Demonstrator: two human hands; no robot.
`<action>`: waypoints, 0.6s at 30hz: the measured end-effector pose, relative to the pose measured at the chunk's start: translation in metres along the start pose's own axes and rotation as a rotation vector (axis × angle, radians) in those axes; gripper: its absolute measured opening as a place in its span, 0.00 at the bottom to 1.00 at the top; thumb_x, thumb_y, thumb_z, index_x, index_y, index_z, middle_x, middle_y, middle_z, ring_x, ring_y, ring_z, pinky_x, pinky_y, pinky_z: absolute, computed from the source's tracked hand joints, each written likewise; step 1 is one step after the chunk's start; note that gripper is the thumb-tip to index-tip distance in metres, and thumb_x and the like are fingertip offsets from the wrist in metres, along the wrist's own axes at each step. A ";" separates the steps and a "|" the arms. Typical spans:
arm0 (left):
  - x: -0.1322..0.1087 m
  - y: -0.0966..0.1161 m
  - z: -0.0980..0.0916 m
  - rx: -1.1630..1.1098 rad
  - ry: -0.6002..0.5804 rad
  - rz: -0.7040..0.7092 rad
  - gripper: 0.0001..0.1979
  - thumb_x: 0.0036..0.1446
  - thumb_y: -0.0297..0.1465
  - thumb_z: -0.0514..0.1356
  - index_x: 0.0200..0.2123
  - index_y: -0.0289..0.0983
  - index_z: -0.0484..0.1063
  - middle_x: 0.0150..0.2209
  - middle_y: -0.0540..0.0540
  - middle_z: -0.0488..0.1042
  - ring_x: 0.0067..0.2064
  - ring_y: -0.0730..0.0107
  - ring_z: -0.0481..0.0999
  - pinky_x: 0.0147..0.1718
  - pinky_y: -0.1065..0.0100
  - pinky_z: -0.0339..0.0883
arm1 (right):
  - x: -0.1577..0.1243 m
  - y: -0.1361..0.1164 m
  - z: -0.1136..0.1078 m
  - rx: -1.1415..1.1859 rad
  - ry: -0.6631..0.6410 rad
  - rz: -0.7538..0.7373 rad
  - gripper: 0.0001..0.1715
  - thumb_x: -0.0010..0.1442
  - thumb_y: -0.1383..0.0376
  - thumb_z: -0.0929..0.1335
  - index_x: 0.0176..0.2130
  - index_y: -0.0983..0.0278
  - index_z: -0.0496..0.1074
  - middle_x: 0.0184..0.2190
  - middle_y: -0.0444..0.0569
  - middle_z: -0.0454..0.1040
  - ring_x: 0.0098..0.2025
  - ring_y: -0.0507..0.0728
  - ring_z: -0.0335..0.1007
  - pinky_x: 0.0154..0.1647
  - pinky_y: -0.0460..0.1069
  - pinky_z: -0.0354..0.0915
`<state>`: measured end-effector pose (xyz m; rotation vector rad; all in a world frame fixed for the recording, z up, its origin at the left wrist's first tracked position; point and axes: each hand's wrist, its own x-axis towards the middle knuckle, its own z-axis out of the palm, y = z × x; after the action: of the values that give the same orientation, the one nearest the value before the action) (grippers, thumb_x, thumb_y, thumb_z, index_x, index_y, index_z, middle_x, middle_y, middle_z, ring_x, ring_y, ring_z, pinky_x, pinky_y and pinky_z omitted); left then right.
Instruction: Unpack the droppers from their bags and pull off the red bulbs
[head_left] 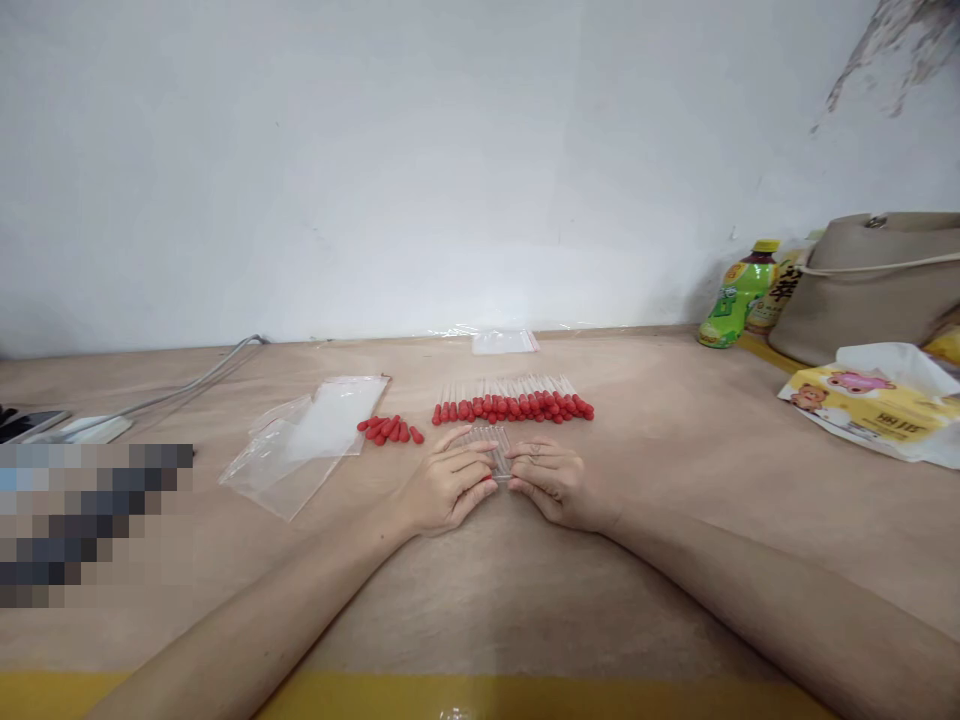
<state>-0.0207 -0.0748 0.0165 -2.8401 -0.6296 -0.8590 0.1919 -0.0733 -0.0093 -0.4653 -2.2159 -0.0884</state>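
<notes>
My left hand is closed in a pinch at the middle of the table, and a bit of red rubber bulb shows between its thumb and finger. Facing it, my right hand pinches what looks like a thin clear glass tube, mostly hidden by the fingers. Between and behind the hands lies a row of clear glass tubes. Several loose red rubber bulbs sit left of them. Farther back, droppers with red bulbs lie side by side, bulbs toward me and glass stems toward the wall.
Clear plastic bags lie at left, and a small zip bag by the wall. A grey cable runs at far left. On the right are a green bottle, a beige bag and a printed white-yellow packet.
</notes>
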 end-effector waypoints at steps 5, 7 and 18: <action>0.000 0.001 -0.003 -0.034 -0.027 -0.002 0.09 0.60 0.27 0.49 0.37 0.37 0.69 0.36 0.47 0.76 0.51 0.68 0.69 0.58 0.56 0.48 | 0.000 -0.002 -0.002 -0.034 -0.001 -0.041 0.08 0.59 0.68 0.61 0.37 0.63 0.69 0.34 0.52 0.75 0.45 0.55 0.70 0.49 0.53 0.66; 0.000 0.002 -0.004 -0.040 -0.035 -0.003 0.09 0.60 0.28 0.49 0.37 0.37 0.69 0.36 0.47 0.76 0.51 0.67 0.69 0.57 0.56 0.49 | 0.001 -0.003 -0.004 -0.056 -0.007 -0.056 0.09 0.60 0.69 0.61 0.37 0.63 0.69 0.33 0.50 0.75 0.45 0.55 0.69 0.49 0.53 0.66; -0.004 -0.004 -0.001 0.048 0.044 0.025 0.07 0.59 0.29 0.53 0.40 0.36 0.69 0.44 0.45 0.74 0.54 0.65 0.67 0.57 0.55 0.52 | 0.002 -0.005 -0.013 -0.173 0.005 -0.033 0.10 0.58 0.67 0.64 0.41 0.62 0.71 0.39 0.50 0.76 0.47 0.56 0.69 0.50 0.55 0.65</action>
<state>-0.0262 -0.0728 0.0146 -2.7724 -0.5990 -0.8874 0.1985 -0.0797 0.0013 -0.5228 -2.2213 -0.3005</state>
